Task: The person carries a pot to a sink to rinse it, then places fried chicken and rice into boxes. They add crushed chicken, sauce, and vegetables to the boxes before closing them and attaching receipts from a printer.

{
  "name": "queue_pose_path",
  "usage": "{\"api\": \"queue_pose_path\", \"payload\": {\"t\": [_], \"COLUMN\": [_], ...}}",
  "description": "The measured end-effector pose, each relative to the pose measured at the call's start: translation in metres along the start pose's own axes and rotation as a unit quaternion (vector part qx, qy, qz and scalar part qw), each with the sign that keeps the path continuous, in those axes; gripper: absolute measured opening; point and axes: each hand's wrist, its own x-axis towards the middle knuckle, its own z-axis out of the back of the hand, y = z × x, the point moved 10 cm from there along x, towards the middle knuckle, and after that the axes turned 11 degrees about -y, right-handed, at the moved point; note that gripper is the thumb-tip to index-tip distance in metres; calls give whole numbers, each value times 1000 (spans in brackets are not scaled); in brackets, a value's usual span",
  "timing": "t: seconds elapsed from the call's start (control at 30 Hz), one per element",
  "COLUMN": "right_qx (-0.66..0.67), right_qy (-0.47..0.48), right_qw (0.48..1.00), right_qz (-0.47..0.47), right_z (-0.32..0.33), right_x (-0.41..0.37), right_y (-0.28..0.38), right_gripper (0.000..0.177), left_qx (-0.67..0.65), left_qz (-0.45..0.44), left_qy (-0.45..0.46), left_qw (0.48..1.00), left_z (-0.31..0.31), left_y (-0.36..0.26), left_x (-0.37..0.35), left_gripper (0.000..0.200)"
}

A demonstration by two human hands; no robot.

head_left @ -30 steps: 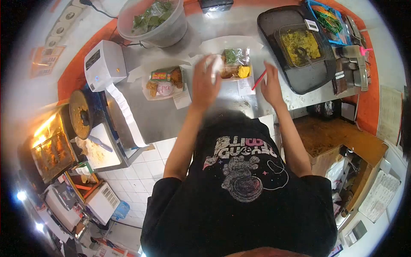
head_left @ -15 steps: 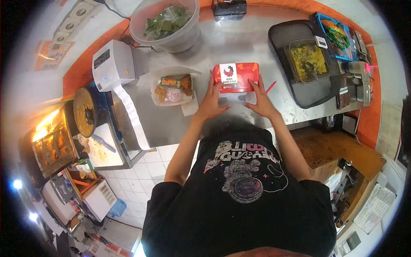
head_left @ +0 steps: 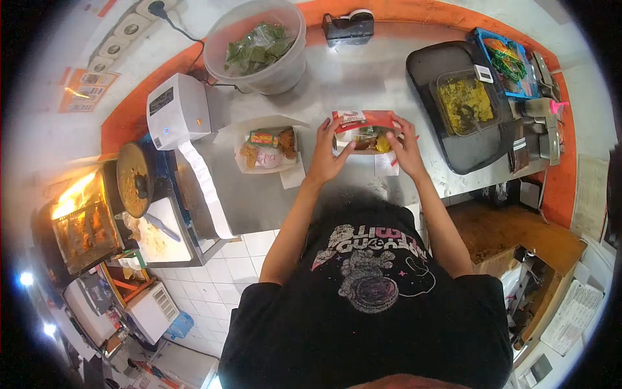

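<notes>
On the steel counter, a red cardboard food box point(head_left: 378, 117) stands between my hands with its lid raised at the back. Inside it, green, brown and yellow food shows. My left hand point(head_left: 329, 159) grips the left side, thumb at the front edge. My right hand point(head_left: 406, 150) holds the right side, fingers at the lid's corner. Under the front of the box lies a paper slip point(head_left: 387, 167). To the left sits a second open box point(head_left: 237, 136) with fried chicken point(head_left: 286, 138), a sachet point(head_left: 262, 138) and a wrapped bundle with red writing point(head_left: 268, 157). Another slip point(head_left: 293, 176) touches it.
A label printer point(head_left: 178, 111) with a long paper strip point(head_left: 208, 191) is at left. Behind stand a bucket of leaves point(head_left: 285, 72) and a tape dispenser point(head_left: 348, 29). A yellow-food tub point(head_left: 466, 107) rests on a black bag point(head_left: 427, 84) at right. Flames point(head_left: 72, 198) burn far left.
The red box's lid has gone from closed to raised, so its food now shows. Both hands stay at its sides, the right fingers now at the lid's corner. The view has shifted slightly.
</notes>
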Motion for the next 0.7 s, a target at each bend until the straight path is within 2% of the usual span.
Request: {"api": "queue_pose_path", "payload": {"t": [0.13,0.2,0.23,0.3,0.33,0.4,0.43,0.5,0.53,0.6,0.63,0.7], "right_qx": [58,45,46,-14,-13,-135,-133,-202,-200,-182,-160,-173], "right_qy": [27,75,75,92,93,143,144,208,209,243,223,218], "right_qw": [998,996,996,995,995,977,977,948,948,946,949,950], "right_qz": [-8,-31,-33,20,22,81,82,129,131,113,157,142], "right_z": [-14,-17,-15,-16,-13,-13,-9,-14,-9,-8,-6,-7], "right_x": [-8,-15,-18,-22,-24,-33,-34,-44,-43,-41,-37,-33], "right_y": [-19,-25,-27,-22,-22,-19,-22,-28,-31,-35,-36,-29], "right_gripper": [61,69,69,78,78,87,87,94,94,93,84,72], "left_qx": [-102,-59,-59,31,31,151,153,94,96,142,154,168], "left_qz": [17,20,22,-35,-36,-83,-82,-60,-60,-87,-80,-128], "left_qy": [41,79,79,104,102,158,156,187,186,171,159,154], "left_qw": [994,995,995,994,994,972,972,976,976,971,972,965], "left_z": [-9,-11,-9,-9,-5,-7,-5,-4,-4,-5,-2,-5], "left_y": [11,12,13,7,9,11,12,9,14,27,35,34], "left_x": [-11,-18,-21,-24,-25,-33,-35,-39,-39,-36,-36,-39], "left_gripper": [74,86,86,99,99,108,108,98,98,80,80,64]}}
